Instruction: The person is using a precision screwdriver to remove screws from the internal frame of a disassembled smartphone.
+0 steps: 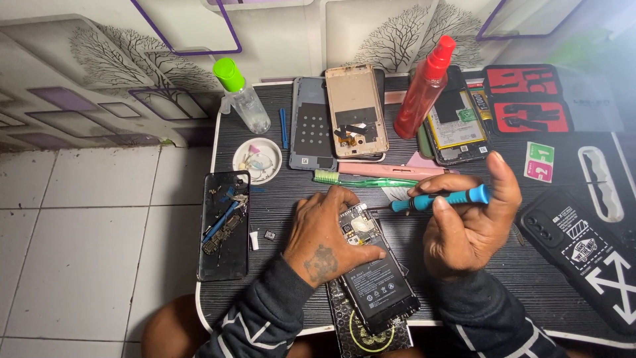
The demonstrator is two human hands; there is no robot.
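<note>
opened phone (371,265) (back cover already off, battery still seated) lies on tabletop (503,265); left hand (321,235) fingers press it flat; right hand (467,222) fingers closed around blue screwdriver (437,200), tip at board.

From where I watch, the table (278,212) leaves little open room. My left hand (322,233) and right hand (472,222) crowd the near edge over the opened phone (374,268), the blue screwdriver (437,199) bridging between them. Along the left edge a black phone back (225,229) heaped with parts blocks the way, with a small white dish (257,160) behind it. The far edge is walled by a green-capped bottle (242,96), two phone shells (338,116), a red spray bottle (424,89) and another open phone (457,122). The right edge holds black cases (589,252). Bare striped surface shows between the black phone back and my left hand, and near the near-left corner.
</note>
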